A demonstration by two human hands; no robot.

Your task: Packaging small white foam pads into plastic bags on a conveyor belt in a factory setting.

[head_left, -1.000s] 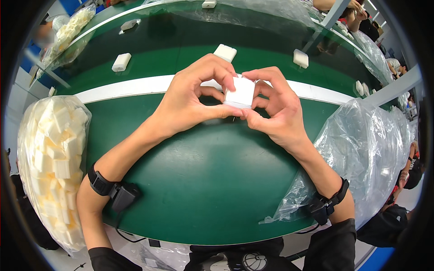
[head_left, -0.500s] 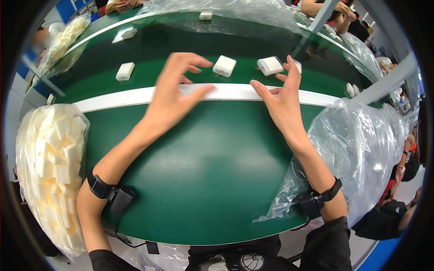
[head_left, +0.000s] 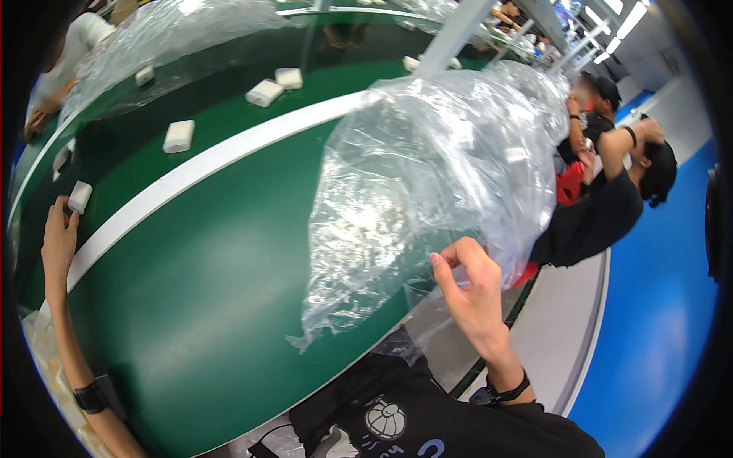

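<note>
At the far left, my left hand (head_left: 58,248) reaches past the white rail with thumb and fingers apart. Its fingertips meet the lower edge of a small white box-shaped piece (head_left: 80,197) with rounded corners on the dark green belt; no firm grip on it shows. My right hand (head_left: 473,294) is raised near the table's front edge, beside a large clear plastic bag (head_left: 443,153). The fingers of that hand are curled in, with the thumb near the index finger. Whether anything lies inside them is hidden.
More white box-shaped pieces (head_left: 179,136) lie along the belt (head_left: 221,118) behind the white rail (head_left: 206,160). A grey metal post (head_left: 456,34) rises behind the bag. A co-worker in black (head_left: 595,217) sits at the right. A bag of pale pieces (head_left: 57,382) is at the lower left.
The view has swung to the right. My left hand has gone to the white piece at the left of the belt; my right hand has drawn back from the belt, its fingers now curled.
</note>
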